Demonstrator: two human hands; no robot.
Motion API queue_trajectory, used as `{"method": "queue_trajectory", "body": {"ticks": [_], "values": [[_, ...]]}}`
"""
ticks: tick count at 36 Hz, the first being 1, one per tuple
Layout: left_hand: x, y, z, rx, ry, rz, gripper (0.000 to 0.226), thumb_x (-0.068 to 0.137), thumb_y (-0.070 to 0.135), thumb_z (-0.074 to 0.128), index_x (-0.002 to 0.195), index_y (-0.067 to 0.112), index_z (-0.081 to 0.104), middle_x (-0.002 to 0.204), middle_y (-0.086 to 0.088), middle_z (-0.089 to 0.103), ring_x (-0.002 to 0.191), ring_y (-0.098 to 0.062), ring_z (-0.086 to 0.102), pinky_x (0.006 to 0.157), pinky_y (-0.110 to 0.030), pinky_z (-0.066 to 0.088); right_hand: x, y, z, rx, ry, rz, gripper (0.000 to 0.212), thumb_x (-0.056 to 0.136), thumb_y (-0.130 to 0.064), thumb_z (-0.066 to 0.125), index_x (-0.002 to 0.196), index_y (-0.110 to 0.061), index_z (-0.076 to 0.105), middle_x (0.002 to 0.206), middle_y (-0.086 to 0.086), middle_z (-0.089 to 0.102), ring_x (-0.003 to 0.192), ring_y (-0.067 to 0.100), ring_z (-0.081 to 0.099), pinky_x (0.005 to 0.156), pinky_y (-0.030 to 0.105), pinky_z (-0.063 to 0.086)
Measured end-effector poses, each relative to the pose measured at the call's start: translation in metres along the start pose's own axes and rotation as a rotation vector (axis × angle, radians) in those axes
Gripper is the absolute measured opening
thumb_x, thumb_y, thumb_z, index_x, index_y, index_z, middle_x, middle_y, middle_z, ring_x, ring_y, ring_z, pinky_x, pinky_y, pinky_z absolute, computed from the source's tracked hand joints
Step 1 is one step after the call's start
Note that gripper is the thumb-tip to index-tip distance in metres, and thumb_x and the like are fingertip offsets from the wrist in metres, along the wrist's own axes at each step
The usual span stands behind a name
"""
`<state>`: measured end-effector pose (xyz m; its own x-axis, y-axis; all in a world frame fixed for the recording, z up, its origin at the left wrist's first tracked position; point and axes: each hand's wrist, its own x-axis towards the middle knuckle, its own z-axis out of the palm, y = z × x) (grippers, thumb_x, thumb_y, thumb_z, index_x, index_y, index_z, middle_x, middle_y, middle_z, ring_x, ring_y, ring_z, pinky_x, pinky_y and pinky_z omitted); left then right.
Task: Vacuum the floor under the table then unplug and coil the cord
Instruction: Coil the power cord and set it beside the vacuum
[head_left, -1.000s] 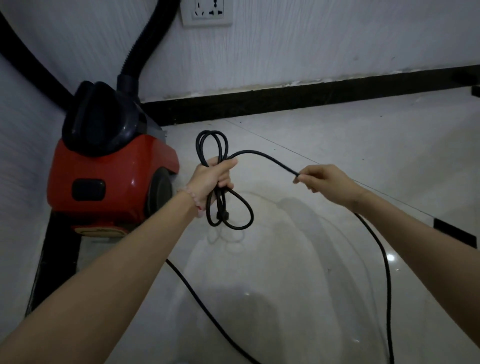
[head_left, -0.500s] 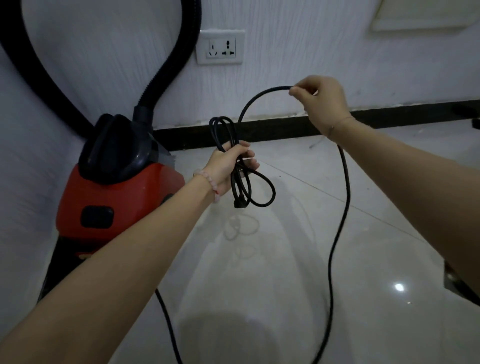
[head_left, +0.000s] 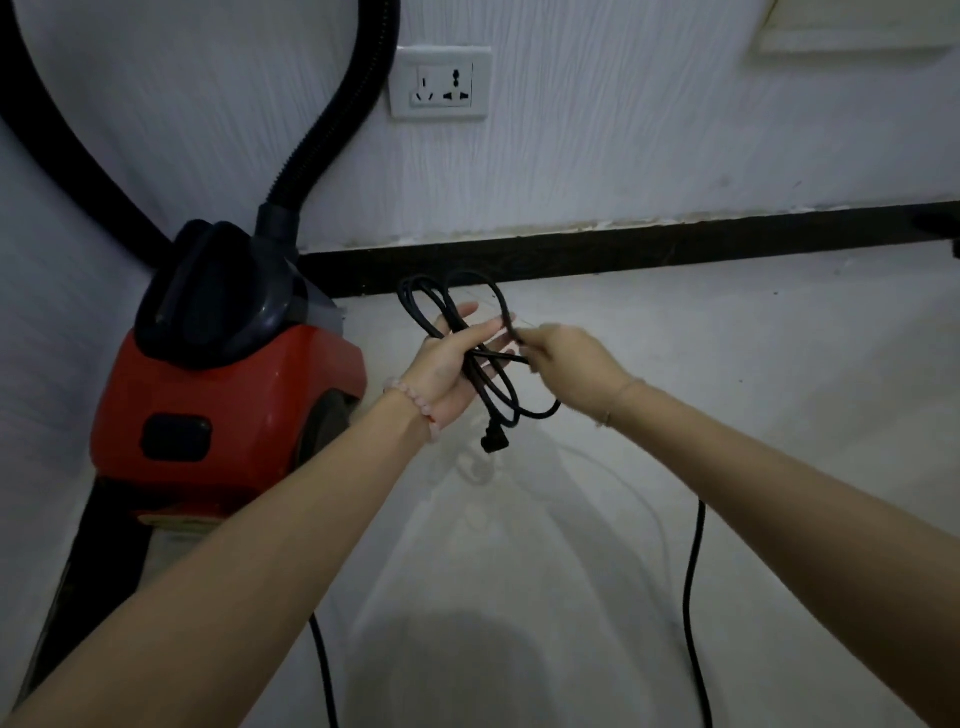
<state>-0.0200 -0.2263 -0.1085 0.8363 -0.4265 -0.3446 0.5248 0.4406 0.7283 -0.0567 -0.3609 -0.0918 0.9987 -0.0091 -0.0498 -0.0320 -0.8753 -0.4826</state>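
Note:
The black power cord (head_left: 501, 387) lies in several loops across the palm of my left hand (head_left: 451, 364), whose fingers are spread flat. Its plug (head_left: 492, 441) dangles below the loops, unplugged. My right hand (head_left: 563, 364) pinches the cord right beside the left fingertips and lays a fresh loop onto the bundle. A loose stretch of cord (head_left: 693, 597) hangs from the right hand down to the floor. The red and black vacuum cleaner (head_left: 223, 384) stands on the floor at the left, against the wall.
A white wall socket (head_left: 440, 83) with nothing plugged in sits above the black skirting (head_left: 649, 249). The vacuum's black hose (head_left: 332, 119) arches up the wall at the left. Pale glossy floor tiles (head_left: 753, 374) stretch to the right.
My right hand came down from high by the wall to the left hand, bringing another loop of cord onto the bundle. My left hand opened its fingers flat.

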Motion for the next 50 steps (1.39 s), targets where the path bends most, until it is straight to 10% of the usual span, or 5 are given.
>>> {"method": "queue_trajectory", "body": {"ticks": [22, 32, 36, 42, 50], "values": [[0.002, -0.019, -0.028, -0.077, 0.349, 0.076, 0.011, 0.092, 0.004, 0.052, 0.087, -0.003, 0.059, 0.06, -0.004, 0.071, 0.056, -0.012, 0.07, 0.07, -0.027, 0.06, -0.056, 0.024, 0.034, 0.586, -0.057, 0.109, 0.017, 0.093, -0.017, 0.057, 0.108, -0.019, 0.065, 0.083, -0.006, 0.061, 0.061, 0.008, 0.056, 0.067, 0.019, 0.049], [0.002, 0.004, -0.051, -0.396, 0.23, 0.083, 0.029, 0.093, 0.005, 0.046, 0.065, 0.007, 0.051, 0.052, -0.002, 0.056, 0.062, -0.011, 0.057, 0.062, -0.022, 0.06, -0.096, 0.08, 0.04, 1.196, -0.602, 0.488, 0.036, 0.094, -0.031, 0.044, 0.116, -0.009, 0.063, 0.066, -0.001, 0.048, 0.056, 0.011, 0.044, 0.067, 0.027, 0.042], [-0.006, 0.005, -0.047, -0.35, 0.146, 0.039, 0.027, 0.093, 0.009, 0.047, 0.067, 0.008, 0.053, 0.05, -0.001, 0.056, 0.061, -0.011, 0.058, 0.065, -0.021, 0.058, -0.1, 0.089, 0.035, 0.802, -0.828, 0.469, 0.031, 0.095, -0.033, 0.05, 0.109, -0.014, 0.07, 0.068, -0.002, 0.048, 0.062, 0.013, 0.047, 0.081, 0.031, 0.046], [-0.021, -0.01, -0.034, -0.094, -0.082, -0.285, 0.014, 0.092, 0.002, 0.046, 0.089, 0.004, 0.059, 0.076, -0.006, 0.064, 0.047, -0.007, 0.057, 0.055, -0.019, 0.054, -0.074, 0.079, 0.035, 0.266, -0.412, 0.266, 0.009, 0.082, -0.027, 0.072, 0.075, -0.022, 0.07, 0.071, -0.002, 0.064, 0.066, 0.009, 0.054, 0.064, 0.019, 0.043], [-0.021, -0.043, -0.029, 0.573, -0.125, -0.25, 0.029, 0.082, -0.007, 0.056, 0.099, 0.015, 0.063, 0.109, -0.01, 0.066, 0.101, -0.02, 0.057, 0.086, -0.03, 0.044, -0.05, 0.044, 0.023, -0.087, -0.072, -0.092, 0.024, 0.077, -0.029, 0.076, 0.097, -0.017, 0.068, 0.092, 0.0, 0.073, 0.077, 0.013, 0.059, 0.07, 0.02, 0.034]]}}
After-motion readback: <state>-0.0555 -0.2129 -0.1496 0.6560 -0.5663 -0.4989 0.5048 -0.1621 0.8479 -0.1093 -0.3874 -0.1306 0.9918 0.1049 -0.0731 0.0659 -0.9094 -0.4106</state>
